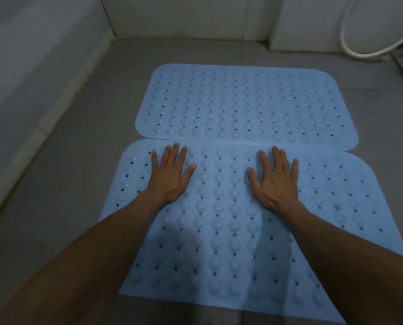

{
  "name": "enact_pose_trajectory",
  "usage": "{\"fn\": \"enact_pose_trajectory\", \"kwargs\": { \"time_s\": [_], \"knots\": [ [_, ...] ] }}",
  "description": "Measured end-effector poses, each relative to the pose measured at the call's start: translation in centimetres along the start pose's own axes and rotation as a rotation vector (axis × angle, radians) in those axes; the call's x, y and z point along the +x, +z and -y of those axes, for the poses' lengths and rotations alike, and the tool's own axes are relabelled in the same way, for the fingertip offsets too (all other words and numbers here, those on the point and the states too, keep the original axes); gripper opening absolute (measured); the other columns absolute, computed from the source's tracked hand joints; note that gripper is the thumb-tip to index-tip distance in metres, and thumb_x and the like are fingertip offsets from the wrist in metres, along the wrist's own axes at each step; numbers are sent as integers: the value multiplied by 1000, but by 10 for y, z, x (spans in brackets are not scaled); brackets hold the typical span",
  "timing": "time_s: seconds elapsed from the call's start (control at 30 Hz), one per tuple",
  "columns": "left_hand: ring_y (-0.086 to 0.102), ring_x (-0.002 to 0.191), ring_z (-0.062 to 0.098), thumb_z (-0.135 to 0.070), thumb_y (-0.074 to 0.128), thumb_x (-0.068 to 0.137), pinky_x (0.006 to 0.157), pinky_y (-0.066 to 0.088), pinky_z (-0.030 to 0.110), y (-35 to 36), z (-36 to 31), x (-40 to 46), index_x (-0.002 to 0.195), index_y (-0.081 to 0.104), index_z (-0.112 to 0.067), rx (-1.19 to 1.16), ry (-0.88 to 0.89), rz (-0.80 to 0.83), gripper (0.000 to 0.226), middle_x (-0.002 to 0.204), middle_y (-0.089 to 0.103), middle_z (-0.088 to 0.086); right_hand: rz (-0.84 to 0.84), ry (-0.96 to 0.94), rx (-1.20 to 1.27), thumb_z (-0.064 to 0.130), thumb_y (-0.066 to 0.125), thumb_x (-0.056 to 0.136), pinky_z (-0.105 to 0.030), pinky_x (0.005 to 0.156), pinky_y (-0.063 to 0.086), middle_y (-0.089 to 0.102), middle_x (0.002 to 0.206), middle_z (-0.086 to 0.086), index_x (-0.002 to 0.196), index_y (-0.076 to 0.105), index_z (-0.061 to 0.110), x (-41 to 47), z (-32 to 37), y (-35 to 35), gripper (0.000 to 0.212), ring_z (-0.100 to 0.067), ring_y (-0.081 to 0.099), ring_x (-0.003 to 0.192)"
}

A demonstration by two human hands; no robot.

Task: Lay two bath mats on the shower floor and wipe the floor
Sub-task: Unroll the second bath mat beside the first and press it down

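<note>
Near mat (224, 233) flat on grey shower floor (62, 184), left hand (170, 177) and right hand (275, 181) pressing palms down on it, fingers straight and spread (gripping nothing), far mat (245, 102) touching its far edge, white hose (350, 41) at wall.

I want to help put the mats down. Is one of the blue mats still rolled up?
No, both blue rubber bath mats, far and near, lie flat on the grey floor.

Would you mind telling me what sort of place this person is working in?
Most likely a shower area in a bathroom: two blue perforated bath mats, the far mat and the near mat, lie on a grey tiled floor, and a white hose hangs by the wall.
</note>
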State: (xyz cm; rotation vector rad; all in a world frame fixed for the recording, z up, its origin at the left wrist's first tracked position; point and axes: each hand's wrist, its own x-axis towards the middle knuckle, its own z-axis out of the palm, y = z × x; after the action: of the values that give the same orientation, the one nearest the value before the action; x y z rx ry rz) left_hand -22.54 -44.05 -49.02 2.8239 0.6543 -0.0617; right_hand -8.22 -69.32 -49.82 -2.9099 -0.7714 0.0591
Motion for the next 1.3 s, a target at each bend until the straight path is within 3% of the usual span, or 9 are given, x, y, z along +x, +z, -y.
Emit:
{"fn": "enact_pose_trajectory", "kwargs": {
  "time_s": [0.17, 0.33, 0.5, 0.67, 0.9, 1.07, 1.2, 1.3],
  "knots": [
    [-11, 150, 18, -58, 8, 97, 119, -15, 47, -3, 26, -5, 156, -2, -20, 19, -33, -38, 70, 164, -7, 3, 25, -164, 95, 65, 5, 94, -49, 121, -15, -2, 168, -5, 160, 11, 27, 8, 91, 3, 77, -21, -8, 154],
    [-10, 150, 18, -58, 6, 97, 120, -11, 49, 3, 35, 1, 156, -1, -19, 42, -18, -61, 71, 164, -6, 5, 77, -183, 98, 60, 10, 100, -51, 121, -16, -8, 168, -5, 161, 6, 26, 21, 135, 15, 70, -21, -15, 153],
    [-10, 150, 20, -60, 1, 95, 120, -9, 51, 10, 37, 7, 156, -3, -20, 90, -11, -53, 73, 163, -9, 4, 89, -140, 26, 64, 1, 95, -53, 121, -14, -6, 168, -5, 160, 3, 29, 25, 140, 26, 74, -22, -13, 154],
    [1, 150, 30, -61, 5, 92, 120, -5, 53, 3, 39, 14, 155, 8, -11, 136, 63, -39, 80, 162, 4, 16, 108, -140, 36, 65, 3, 95, -51, 121, -15, -6, 168, -3, 160, 2, 32, 28, 138, 23, 73, -20, -12, 154],
    [-20, 148, 19, -56, 4, 97, 121, -8, 48, 4, 42, 17, 154, -9, -12, 101, 121, -78, 74, 162, -18, 8, 62, -135, 73, 60, 4, 98, -50, 123, -10, -5, 168, 0, 160, 3, 32, 24, 136, 26, 68, -17, -13, 154],
    [-14, 150, 20, -52, 10, 99, 122, -7, 46, 2, 41, 17, 155, -5, -9, 75, 112, -63, 72, 162, -13, 10, 47, -103, 60, 59, 6, 99, -50, 123, -8, -10, 168, -4, 160, -3, 19, 25, 138, 25, 73, -17, -17, 153],
    [1, 151, 27, -49, 20, 100, 122, 4, 49, 1, 40, 15, 154, 9, -3, 111, 149, -144, 71, 162, 2, 16, 65, -95, 67, 57, 9, 101, -50, 124, -5, -8, 168, -5, 160, -2, 19, 25, 139, 22, 72, -18, -15, 153],
    [1, 151, 27, -48, 22, 100, 121, 7, 52, -1, 39, 16, 154, 11, -3, 113, 134, -100, 72, 162, 3, 16, 77, -88, 67, 56, 12, 102, -50, 124, -4, -9, 168, -6, 160, -1, 19, 24, 140, 20, 71, -17, -16, 153]
  ]
}}
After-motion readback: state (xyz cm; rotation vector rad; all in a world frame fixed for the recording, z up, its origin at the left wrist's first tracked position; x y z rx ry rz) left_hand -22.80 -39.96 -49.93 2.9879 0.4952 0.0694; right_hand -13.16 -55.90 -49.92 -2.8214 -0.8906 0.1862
